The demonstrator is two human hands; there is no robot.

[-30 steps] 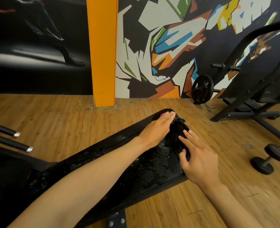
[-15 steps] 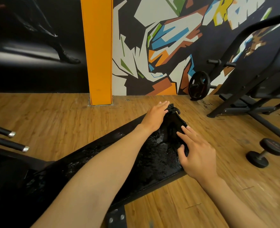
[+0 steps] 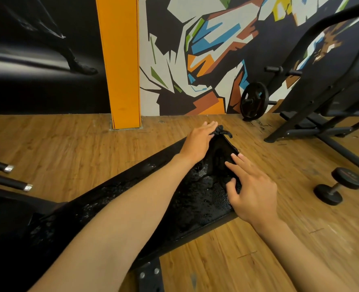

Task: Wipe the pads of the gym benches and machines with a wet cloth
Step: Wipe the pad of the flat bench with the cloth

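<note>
Both hands flat on black cloth, wet bench pad.

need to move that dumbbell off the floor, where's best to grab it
Grip the dumbbell by its thin bar between the two round heads, coming from above. It lies flat on the wooden floor with the bar raised by the heads, so fingers can probably curl under it.

Black cloth spread flat over far end of bench pad, one bunched corner sticking past the pad's tip. Pad long, black, glossy, runs diagonally from lower left to upper right above the wood floor. Surface wet, beaded with droplets near the cloth and along its length.
</note>
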